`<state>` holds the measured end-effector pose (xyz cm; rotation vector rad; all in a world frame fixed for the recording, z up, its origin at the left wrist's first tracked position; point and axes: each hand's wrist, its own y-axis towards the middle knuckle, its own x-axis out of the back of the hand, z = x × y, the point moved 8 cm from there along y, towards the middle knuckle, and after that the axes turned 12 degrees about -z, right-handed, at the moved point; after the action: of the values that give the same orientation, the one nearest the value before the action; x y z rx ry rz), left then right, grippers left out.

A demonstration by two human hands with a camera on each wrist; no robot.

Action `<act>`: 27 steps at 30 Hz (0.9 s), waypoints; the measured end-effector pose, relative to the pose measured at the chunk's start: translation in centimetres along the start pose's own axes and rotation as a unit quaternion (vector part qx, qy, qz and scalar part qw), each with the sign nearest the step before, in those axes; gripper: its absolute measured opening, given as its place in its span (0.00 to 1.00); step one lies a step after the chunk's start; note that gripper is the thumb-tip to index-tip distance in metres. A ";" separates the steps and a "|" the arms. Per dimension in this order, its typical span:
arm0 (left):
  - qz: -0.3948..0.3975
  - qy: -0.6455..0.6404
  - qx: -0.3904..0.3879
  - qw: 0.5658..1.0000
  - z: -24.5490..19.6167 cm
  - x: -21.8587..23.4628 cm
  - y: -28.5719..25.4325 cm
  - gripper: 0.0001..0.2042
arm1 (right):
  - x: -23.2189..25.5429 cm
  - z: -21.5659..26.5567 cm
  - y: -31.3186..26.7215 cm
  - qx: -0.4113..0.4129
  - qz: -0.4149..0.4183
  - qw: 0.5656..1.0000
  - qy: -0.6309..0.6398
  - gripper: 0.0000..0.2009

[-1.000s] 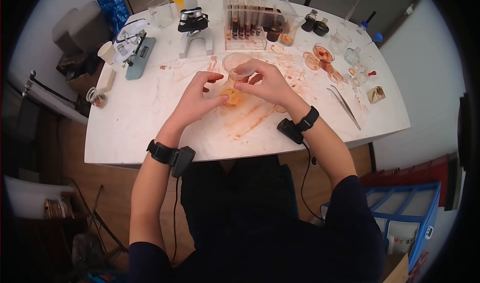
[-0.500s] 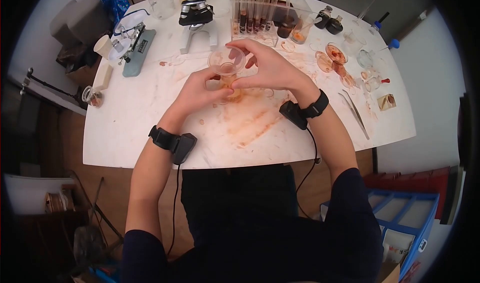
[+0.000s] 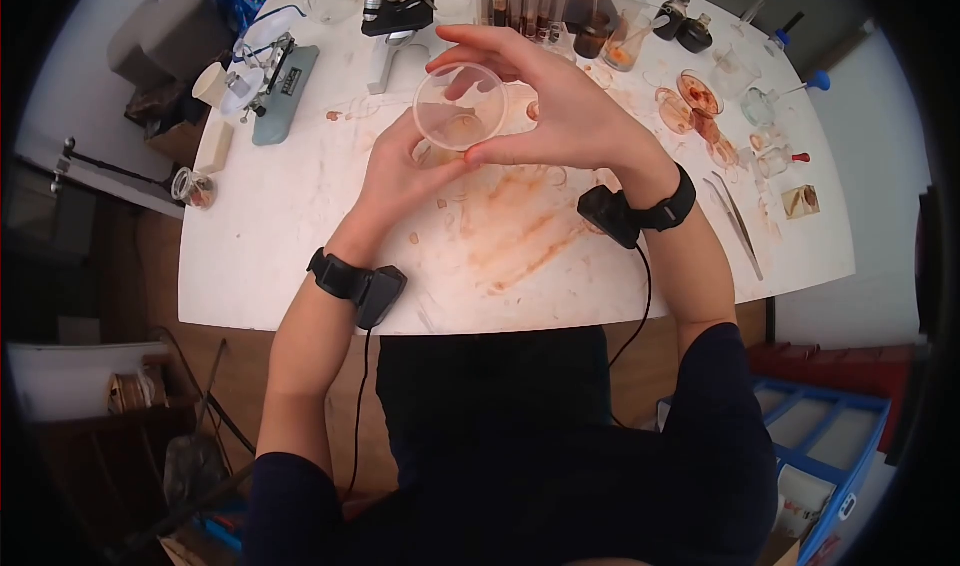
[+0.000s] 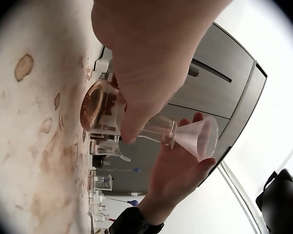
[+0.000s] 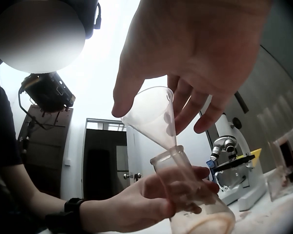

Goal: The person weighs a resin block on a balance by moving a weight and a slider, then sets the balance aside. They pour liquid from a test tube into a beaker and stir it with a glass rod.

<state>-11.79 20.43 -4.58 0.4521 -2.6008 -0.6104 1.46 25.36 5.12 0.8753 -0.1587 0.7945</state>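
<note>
1 clear funnel (image 3: 460,106) sits with its stem in the neck of a glass flask (image 4: 100,105) over the stained counter (image 3: 300,266), near the microscope (image 3: 398,8). The left hand (image 3: 395,171) curls its fingers round the flask; the right hand (image 3: 570,116), thumb and fingers set wide, grips the funnel by its rim.

"How does your funnel (image 4: 196,138) sit?"

"It's clear, wide mouth up, narrow end in your flask's (image 4: 101,108) neck; your right hand (image 3: 570,111) holds its rim."

"And the flask?"

"See-through, tilted, orange-brown at the bottom, your left hand (image 3: 400,174) around its upper part. Its base is close to the tabletop (image 4: 34,126); you can't tell whether they touch."
</note>
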 end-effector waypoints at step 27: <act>-0.075 0.049 -0.144 0.986 -1.5 1.4 0.5 0.24 | 1.2 2.2 -0.1 0.039 0.014 0.999 -0.020 0.43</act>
<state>-12.39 19.76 -2.71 0.5701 -2.3508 -0.9718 2.78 24.34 7.04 0.9646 -0.1763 0.8141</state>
